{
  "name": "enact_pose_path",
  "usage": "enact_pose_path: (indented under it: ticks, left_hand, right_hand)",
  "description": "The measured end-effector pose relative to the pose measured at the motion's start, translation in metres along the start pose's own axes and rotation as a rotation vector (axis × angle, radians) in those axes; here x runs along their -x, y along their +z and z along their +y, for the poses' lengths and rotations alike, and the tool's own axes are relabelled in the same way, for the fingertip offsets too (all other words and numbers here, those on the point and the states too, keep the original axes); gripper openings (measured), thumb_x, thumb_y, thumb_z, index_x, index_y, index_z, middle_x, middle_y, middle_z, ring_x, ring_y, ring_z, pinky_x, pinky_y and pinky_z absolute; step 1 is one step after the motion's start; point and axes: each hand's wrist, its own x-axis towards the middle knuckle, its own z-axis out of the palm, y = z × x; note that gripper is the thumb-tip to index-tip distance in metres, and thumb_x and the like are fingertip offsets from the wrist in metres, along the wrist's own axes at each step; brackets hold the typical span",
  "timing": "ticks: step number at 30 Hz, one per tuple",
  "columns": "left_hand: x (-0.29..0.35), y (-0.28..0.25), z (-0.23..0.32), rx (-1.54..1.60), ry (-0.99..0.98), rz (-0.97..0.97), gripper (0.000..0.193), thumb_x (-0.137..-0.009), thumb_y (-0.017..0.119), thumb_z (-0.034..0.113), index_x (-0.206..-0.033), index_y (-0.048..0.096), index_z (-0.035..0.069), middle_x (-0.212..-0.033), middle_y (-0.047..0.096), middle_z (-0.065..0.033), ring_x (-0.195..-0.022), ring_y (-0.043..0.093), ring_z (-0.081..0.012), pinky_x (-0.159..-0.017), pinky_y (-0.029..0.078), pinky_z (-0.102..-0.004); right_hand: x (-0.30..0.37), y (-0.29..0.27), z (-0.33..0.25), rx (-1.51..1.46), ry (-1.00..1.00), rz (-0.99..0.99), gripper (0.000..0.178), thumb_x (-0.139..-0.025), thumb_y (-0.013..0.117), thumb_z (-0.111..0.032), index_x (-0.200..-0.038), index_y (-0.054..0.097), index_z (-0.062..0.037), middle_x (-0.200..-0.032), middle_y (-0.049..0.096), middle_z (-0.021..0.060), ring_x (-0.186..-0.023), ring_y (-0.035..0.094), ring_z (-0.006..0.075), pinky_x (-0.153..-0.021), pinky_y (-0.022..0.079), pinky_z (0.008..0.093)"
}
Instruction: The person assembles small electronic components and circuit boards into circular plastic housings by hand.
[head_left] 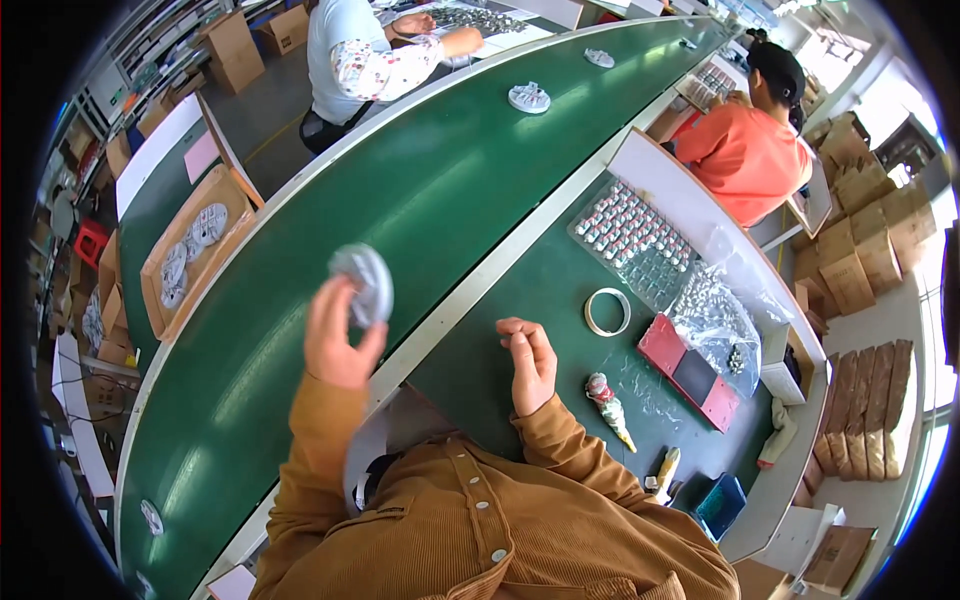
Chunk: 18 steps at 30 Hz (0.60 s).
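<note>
Pinching pale disc (372, 284) at left fingertips (341, 289)

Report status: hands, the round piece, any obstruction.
Left hand gripping the round white piece over the green conveyor. Right hand loosely curled over the workbench; contents unclear. No obstruction visible around the held piece.

The round grey-white part (368, 284) is tilted nearly on edge, its outline blurred. It sits in the left hand's (338, 338) fingers, over the green belt (440, 215).
</note>
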Motion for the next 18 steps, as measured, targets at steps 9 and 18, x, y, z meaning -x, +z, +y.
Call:
enact_pose_path:
  ticks: [9,18]
  left_hand:
    - [0.045,0.006,-0.049,-0.122,-0.165,-0.150,0.072,-0.091,0.076,0.018,-0.154,0.049,-0.002,-0.166,0.038,-0.0297,-0.140,0.048,-0.0496,-0.119,0.038,-0.0552]
    - [0.061,-0.009,0.002,-0.307,0.043,-0.049,0.057,-0.091,0.076,0.028,-0.135,0.057,-0.001,-0.143,0.051,-0.0277,-0.124,0.053,-0.0457,-0.109,0.042,-0.0538]
  right_hand:
    - [0.011,-0.020,0.013,0.397,0.041,-0.204,0.016,-0.100,0.062,-0.002,-0.114,0.071,-0.0023,-0.103,0.070,0.0062,-0.079,0.058,0.0142,-0.075,0.050,0.0256]
    - [0.005,-0.053,0.002,0.576,-0.110,-0.278,0.016,-0.103,0.060,-0.008,-0.110,0.074,-0.0035,-0.106,0.075,0.0085,-0.096,0.066,0.0194,-0.093,0.054,0.0324]
